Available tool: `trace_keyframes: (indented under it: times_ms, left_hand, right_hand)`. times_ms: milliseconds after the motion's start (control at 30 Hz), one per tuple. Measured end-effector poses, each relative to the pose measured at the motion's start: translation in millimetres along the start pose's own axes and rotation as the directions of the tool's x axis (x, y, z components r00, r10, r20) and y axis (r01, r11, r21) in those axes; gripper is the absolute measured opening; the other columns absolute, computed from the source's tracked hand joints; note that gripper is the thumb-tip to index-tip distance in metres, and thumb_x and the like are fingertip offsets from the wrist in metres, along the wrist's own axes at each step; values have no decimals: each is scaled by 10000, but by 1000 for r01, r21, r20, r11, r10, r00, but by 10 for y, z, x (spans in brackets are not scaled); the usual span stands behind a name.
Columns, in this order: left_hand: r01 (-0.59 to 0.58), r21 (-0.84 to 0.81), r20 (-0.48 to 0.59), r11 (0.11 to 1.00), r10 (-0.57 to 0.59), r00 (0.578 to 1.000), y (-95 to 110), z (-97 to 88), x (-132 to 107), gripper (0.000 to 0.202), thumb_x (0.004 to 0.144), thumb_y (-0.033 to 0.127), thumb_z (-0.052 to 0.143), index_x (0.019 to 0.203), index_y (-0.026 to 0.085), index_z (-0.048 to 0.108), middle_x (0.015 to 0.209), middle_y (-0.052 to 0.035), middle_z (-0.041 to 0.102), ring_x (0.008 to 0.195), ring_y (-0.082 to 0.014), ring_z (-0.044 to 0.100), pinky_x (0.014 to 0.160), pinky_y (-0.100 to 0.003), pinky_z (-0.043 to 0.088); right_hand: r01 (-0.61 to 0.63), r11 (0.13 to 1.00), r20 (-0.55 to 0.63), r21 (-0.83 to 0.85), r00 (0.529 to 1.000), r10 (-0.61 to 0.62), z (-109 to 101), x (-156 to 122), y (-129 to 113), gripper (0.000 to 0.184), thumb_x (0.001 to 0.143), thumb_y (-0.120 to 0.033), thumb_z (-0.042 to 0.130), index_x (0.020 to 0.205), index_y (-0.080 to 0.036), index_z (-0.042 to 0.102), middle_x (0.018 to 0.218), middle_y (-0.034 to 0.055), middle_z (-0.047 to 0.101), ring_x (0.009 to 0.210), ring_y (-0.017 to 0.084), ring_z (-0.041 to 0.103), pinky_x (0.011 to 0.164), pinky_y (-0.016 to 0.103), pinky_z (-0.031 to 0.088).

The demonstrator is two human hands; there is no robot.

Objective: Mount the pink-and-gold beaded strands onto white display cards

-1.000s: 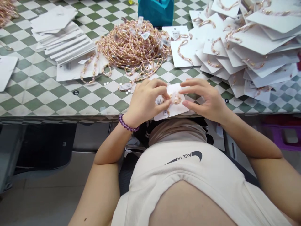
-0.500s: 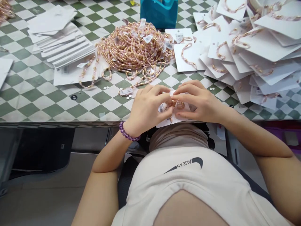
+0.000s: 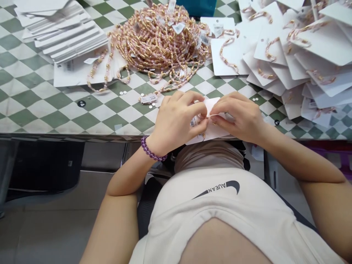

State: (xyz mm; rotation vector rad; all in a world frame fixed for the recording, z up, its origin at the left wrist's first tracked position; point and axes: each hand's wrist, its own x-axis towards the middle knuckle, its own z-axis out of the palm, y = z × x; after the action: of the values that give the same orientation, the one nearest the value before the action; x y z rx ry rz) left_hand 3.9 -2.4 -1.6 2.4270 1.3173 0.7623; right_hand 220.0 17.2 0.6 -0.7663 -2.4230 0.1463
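Right at the near edge of the checkered worktop (image 3: 90, 134), my left hand (image 3: 176, 119) and right hand (image 3: 236, 117) are closed on a white bracelet card (image 3: 217, 134), pinching at its middle; next move calls for fine fingertip work.

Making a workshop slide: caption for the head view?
Left hand, right hand hold a white card near pink beaded strands.

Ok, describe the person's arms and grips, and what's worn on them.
The left grip and right grip are bare hands, with no gloves. The left arm and right arm show no sleeves. A bracelet of round purple beads circles the left wrist. The person wears a cream top with a dark swoosh mark and the lettering AUEAN.
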Motion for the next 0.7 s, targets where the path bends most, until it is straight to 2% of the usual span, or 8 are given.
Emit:
trace_keyframes:
  times_ms: [167, 400, 533, 600, 700]
  left_hand:
    - [-17, -14, -8, 1000, 17, 1000, -23, 3, -15, 107, 912, 287, 612, 855, 239, 689, 1214, -22, 694, 1075, -258, 609, 932, -439, 453]
    - [-61, 5, -13, 998, 61, 998, -21, -29, -53, 150, 916, 320, 608, 839, 225, 695, 1222, -28, 703, 1036, -254, 631, 895, -430, 478]
    - [-60, 21, -25, 998, 61, 998, -9, -23, -52, 176, 908, 306, 612, 775, 216, 683, 1203, -28, 707, 1011, -244, 632, 872, -417, 479]
    - [-63, 33, -33, 997, 64, 997, -7, -14, -48, 188, 913, 298, 605, 761, 214, 679, 1193, -26, 708, 1016, -240, 629, 868, -411, 478]
    - [-77, 51, -36, 996, 78, 996, -12, -2, -38, 171, 915, 290, 600, 788, 218, 688, 1187, -28, 705, 1032, -243, 620, 865, -408, 480]
  right_hand:
    - [-44, 991, 101, -129, 993, 58, 24, 1, 5, 192, 1001, -292, 524, 900, -184, 646, 857, 27, 683, 871, 164, 619, 817, 310, 514]
    - [-79, 990, 78, -119, 993, 88, 49, -15, -18, 181, 991, -280, 541, 880, -189, 650, 840, 29, 675, 894, 174, 610, 825, 327, 491]
    - [-139, 988, 74, -64, 987, 144, 29, 31, -35, 188, 969, -285, 556, 832, -185, 637, 775, 28, 654, 867, 177, 596, 810, 330, 475]
    - [-201, 979, 113, -21, 973, 202, -3, 74, -47, 174, 941, -285, 573, 809, -187, 629, 756, 26, 644, 854, 176, 585, 798, 323, 468]
    - [-327, 945, 222, 26, 923, 313, -69, 166, -72, 128, 890, -267, 591, 791, -194, 627, 736, 24, 632, 872, 181, 569, 784, 309, 453]
